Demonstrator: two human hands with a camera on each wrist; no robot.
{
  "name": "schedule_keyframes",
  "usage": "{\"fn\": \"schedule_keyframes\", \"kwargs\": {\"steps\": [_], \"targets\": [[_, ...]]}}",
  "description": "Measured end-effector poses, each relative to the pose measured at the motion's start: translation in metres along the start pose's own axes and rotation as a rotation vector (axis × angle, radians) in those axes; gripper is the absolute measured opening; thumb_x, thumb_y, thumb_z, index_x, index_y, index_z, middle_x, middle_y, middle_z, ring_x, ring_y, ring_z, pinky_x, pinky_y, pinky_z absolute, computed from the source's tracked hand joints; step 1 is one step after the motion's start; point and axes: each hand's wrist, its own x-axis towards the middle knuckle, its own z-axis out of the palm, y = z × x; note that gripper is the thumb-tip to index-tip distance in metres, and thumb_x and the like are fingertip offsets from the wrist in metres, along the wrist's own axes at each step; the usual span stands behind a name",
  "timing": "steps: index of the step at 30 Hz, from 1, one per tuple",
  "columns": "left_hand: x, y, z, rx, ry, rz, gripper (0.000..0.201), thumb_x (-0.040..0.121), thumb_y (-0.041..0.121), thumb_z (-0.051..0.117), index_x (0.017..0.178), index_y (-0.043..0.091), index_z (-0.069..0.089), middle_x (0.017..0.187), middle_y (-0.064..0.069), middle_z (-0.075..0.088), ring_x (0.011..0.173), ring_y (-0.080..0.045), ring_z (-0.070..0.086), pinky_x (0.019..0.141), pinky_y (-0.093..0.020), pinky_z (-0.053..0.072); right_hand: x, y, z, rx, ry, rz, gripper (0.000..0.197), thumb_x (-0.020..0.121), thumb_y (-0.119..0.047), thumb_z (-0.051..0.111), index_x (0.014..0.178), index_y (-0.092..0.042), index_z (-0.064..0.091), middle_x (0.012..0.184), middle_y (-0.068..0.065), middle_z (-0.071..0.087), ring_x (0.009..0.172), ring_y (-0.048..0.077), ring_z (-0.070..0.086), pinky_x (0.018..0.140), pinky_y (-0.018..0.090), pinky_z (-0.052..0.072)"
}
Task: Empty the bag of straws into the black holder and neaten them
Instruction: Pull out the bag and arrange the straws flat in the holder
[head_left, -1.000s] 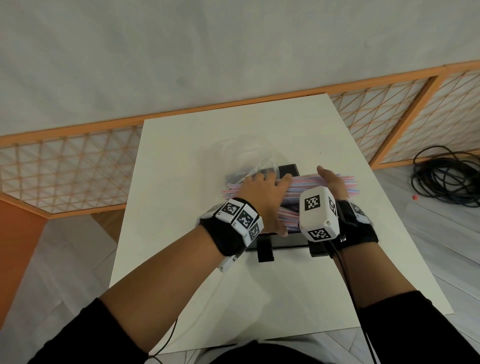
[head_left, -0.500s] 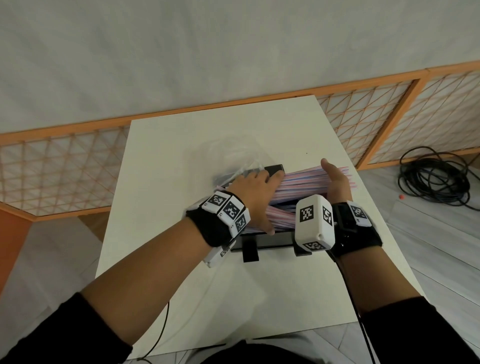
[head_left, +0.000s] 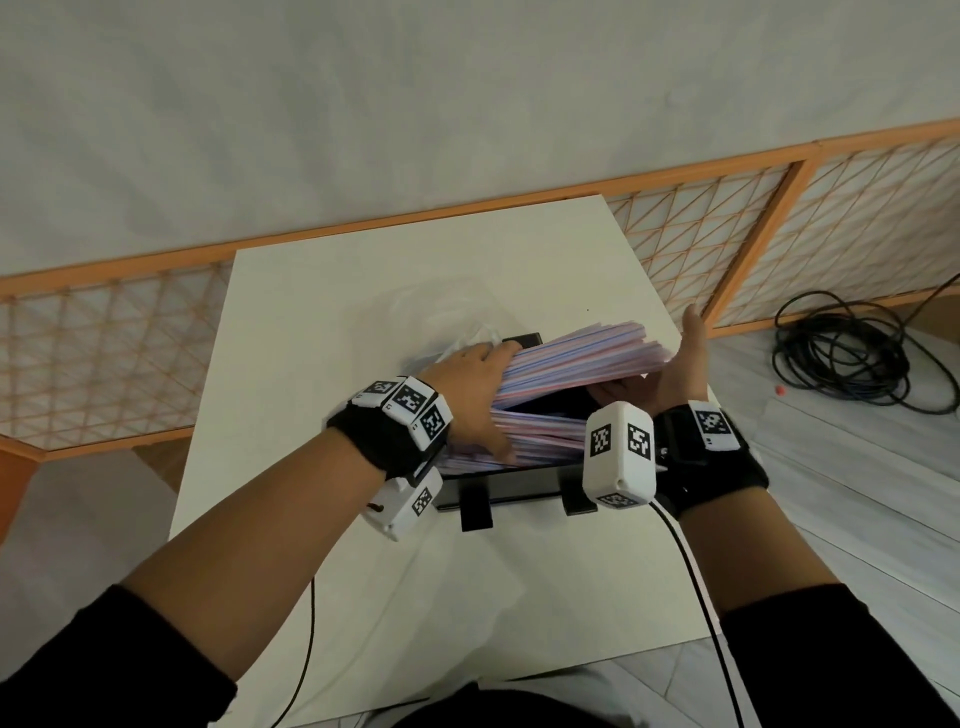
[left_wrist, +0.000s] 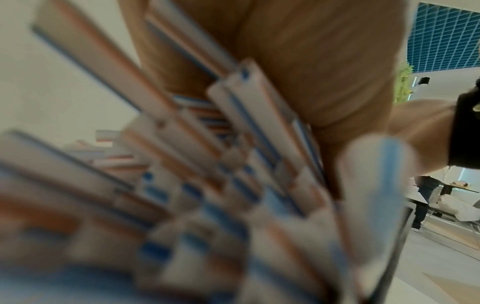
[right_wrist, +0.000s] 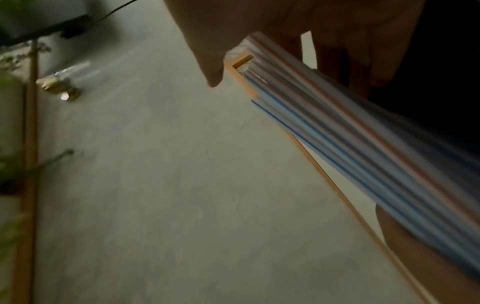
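Observation:
A thick bundle of striped straws (head_left: 582, 353) slants up to the right above the black holder (head_left: 498, 488) on the white table (head_left: 519, 597). My left hand (head_left: 467, 395) grips its left end, fingers on top and thumb low. More straws (head_left: 540, 439) lie inside the holder under it. My right hand (head_left: 675, 379) cups the raised right end, which runs between its thumb (right_wrist: 207, 51) and fingers. The left wrist view is filled with blurred straw ends (left_wrist: 182, 164) against my palm (left_wrist: 311, 61). The clear empty bag (head_left: 467, 335) lies crumpled behind the holder.
The holder sits mid-table with two black feet toward me. An orange lattice fence (head_left: 104, 353) runs behind and beside the table. A coil of black cable (head_left: 841, 358) lies on the floor to the right. Wrist-camera cables hang off the near edge.
The right end of the upper bundle has risen out of the holder, with my right hand moving up and right with it. My left hand stays on the left end.

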Motion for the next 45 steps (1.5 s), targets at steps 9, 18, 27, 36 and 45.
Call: {"fn": "schedule_keyframes", "kwargs": {"steps": [9, 18, 27, 36, 45], "targets": [[0.002, -0.006, 0.002, -0.023, 0.046, 0.012, 0.122, 0.05, 0.052, 0.085, 0.145, 0.023, 0.013, 0.138, -0.007, 0.039, 0.123, -0.029, 0.04, 0.102, -0.042, 0.039, 0.029, 0.004, 0.0, -0.704, 0.324, -0.395, 0.04, 0.095, -0.025, 0.036, 0.105, 0.005, 0.06, 0.117, 0.03, 0.058, 0.082, 0.021, 0.045, 0.073, 0.028, 0.035], [0.002, 0.0, 0.011, 0.155, 0.076, 0.077, 0.117, 0.057, 0.056, 0.079, 0.145, 0.016, 0.014, 0.138, -0.009, 0.035, 0.122, -0.029, 0.04, 0.1, -0.042, 0.04, 0.041, 0.015, -0.008, -0.625, 0.31, -0.307, 0.063, 0.095, -0.053, 0.023, 0.112, -0.009, 0.066, 0.109, 0.002, 0.055, 0.108, 0.026, 0.054, 0.099, 0.033, 0.039], [0.003, 0.003, 0.015, 0.192, 0.059, 0.099, 0.112, 0.063, 0.072, 0.066, 0.146, 0.017, 0.015, 0.144, -0.006, 0.036, 0.129, -0.027, 0.031, 0.106, -0.044, 0.034, 0.033, 0.015, -0.024, -0.38, 0.031, -0.376, 0.044, 0.081, -0.057, 0.053, 0.092, -0.018, 0.07, 0.1, 0.009, 0.071, 0.098, 0.026, 0.066, 0.091, 0.042, 0.049], [-0.009, 0.0, 0.001, 0.269, 0.073, 0.076, 0.096, 0.067, 0.08, 0.052, 0.14, 0.022, 0.03, 0.138, -0.002, 0.044, 0.123, -0.024, 0.042, 0.101, -0.04, 0.038, 0.046, 0.022, -0.03, -0.816, 0.08, -0.558, 0.032, 0.091, -0.032, 0.049, 0.109, -0.013, 0.067, 0.112, 0.003, 0.067, 0.105, 0.019, 0.057, 0.088, 0.026, 0.039], [-0.026, -0.015, -0.002, 0.266, 0.004, 0.068, 0.098, 0.071, 0.073, 0.057, 0.143, 0.016, 0.026, 0.142, -0.004, 0.038, 0.126, -0.024, 0.04, 0.102, -0.036, 0.035, 0.042, 0.038, -0.028, -1.183, 0.062, -0.656, 0.037, 0.098, -0.032, 0.032, 0.103, -0.018, 0.066, 0.096, 0.004, 0.063, 0.093, 0.022, 0.054, 0.091, 0.031, 0.038]]}}
